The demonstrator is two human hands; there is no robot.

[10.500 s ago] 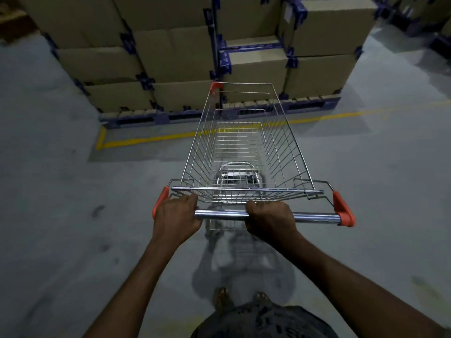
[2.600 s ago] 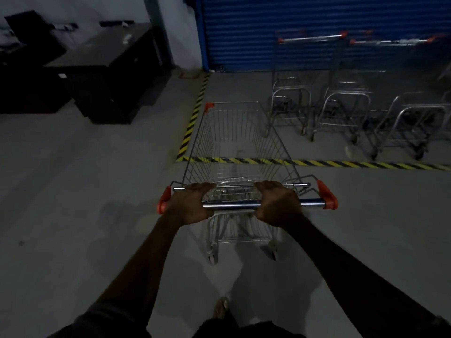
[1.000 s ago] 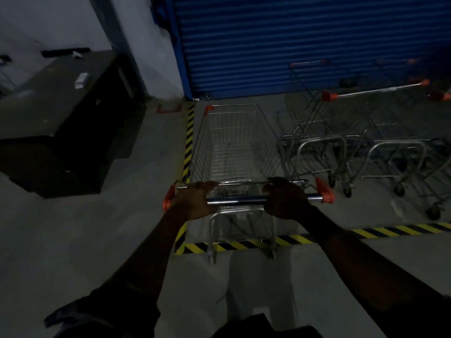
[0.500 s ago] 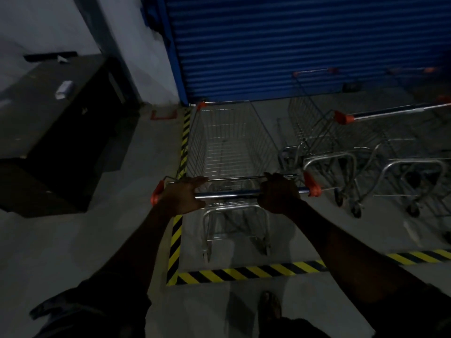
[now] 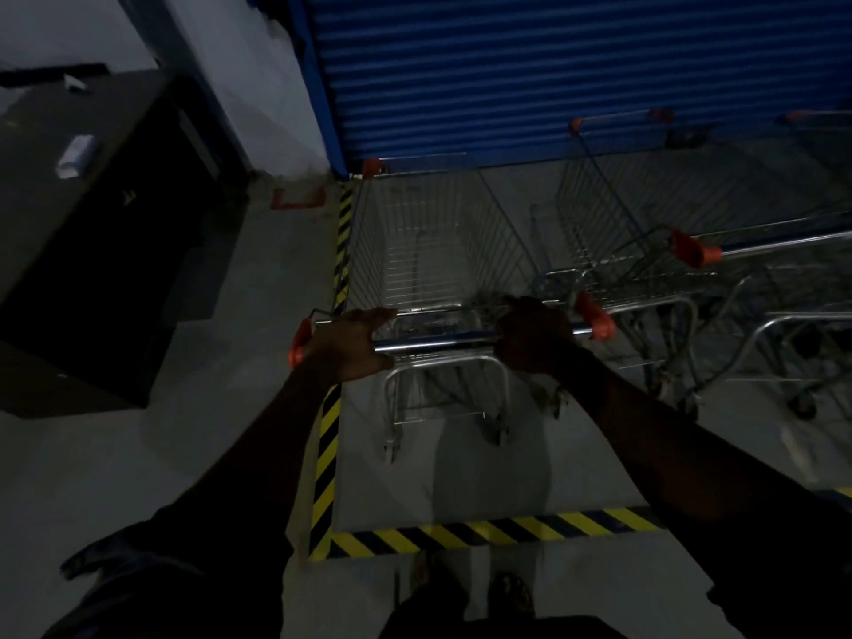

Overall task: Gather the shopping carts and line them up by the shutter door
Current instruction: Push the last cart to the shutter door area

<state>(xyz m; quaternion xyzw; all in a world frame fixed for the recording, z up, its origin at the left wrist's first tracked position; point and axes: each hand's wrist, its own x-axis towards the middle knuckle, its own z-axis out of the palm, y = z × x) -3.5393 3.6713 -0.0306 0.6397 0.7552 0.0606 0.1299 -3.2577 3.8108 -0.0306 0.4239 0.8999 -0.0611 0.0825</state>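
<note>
Cart [image 5: 417, 251] of silver wire, orange-capped handle [image 5: 442, 339]

Black cabinet [image 5: 92, 251] well left of the grip [image 5: 442, 342], with a small white item [image 5: 73, 154] on top, too blurred to identify. One yellow-black hazard tape strip [image 5: 329, 431] runs just left of the grip. A second strip [image 5: 484, 530] crosses nearer than the grip, and the two meet at a corner. Red bracket-shaped floor mark [image 5: 297, 198] ahead-left. White wall [image 5: 258, 85] beyond it. Grey concrete floor [image 5: 207, 454].
</note>
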